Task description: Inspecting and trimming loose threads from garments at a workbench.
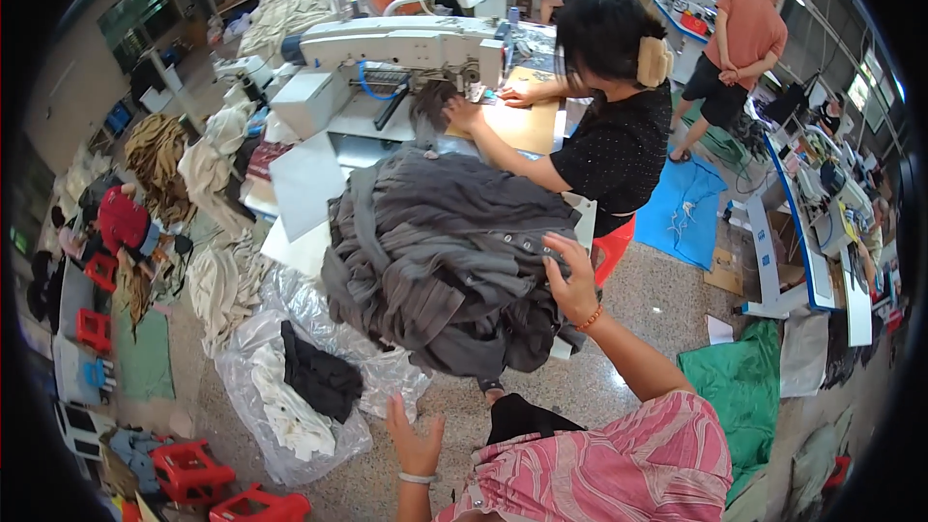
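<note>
At the dial's centre, grey garments (pixel 435 251) sit heaped; right hand (pixel 576 288), four o'clock, fingers spread by their edge, gripping nothing; left hand (pixel 416 443), six o'clock, splayed and empty. Supporting both sides looks wisest.

Left hand (pixel 416 443) open, held back; right hand (pixel 574 285) open, farther forward

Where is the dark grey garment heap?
In the head view, the garment heap sits near the centre, below the white sewing machine and left of the person's right hand.
</note>
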`<state>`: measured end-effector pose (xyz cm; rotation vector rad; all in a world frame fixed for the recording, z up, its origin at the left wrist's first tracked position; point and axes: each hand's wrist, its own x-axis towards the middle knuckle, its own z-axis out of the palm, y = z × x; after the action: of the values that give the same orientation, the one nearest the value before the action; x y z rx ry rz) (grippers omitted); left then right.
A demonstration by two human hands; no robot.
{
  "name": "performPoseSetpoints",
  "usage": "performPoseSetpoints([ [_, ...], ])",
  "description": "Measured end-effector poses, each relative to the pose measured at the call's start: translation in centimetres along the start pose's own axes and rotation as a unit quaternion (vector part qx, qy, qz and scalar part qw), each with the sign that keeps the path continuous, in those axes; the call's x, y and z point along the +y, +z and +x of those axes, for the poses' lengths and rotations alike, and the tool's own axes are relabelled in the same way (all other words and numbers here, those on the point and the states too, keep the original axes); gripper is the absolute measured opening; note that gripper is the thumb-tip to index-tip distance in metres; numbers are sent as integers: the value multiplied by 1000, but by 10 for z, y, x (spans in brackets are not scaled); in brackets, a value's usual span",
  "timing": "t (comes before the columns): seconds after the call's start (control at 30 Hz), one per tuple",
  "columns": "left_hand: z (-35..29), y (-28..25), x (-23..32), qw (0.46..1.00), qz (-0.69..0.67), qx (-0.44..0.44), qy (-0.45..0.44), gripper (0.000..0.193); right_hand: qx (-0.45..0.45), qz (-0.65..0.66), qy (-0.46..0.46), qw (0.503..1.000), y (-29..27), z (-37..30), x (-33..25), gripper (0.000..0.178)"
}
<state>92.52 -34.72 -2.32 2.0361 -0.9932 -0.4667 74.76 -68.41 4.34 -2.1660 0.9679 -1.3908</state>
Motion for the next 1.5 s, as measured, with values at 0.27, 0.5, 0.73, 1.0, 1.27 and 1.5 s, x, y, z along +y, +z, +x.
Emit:
performPoseSetpoints([
  [0.27,-229,3,-130,975,-73,-61,-199,74,-280,141,-197,929,47,-127,-133,20],
  [0.5,-390,35,-77,884,-101,252,-381,65,-585,217,-310,717,69,-220,-171,29],
  [0.73,-406,125,-12,786,-171,372,-464,55,-847,150,-306,408,80,-253,-181,28],
  [1.0,-434,147,18,757,-211,385,-484,46,-962,48,-214,164,76,-324,-200,26],
  [1.27,-485,169,40,756,-284,342,-481,39,-995,5,-81,-65,51,-443,-192,40],
  [1.5,-559,152,83,678,-234,483,-503,35,-940,105,-325,23,-33,-500,-292,41],
])
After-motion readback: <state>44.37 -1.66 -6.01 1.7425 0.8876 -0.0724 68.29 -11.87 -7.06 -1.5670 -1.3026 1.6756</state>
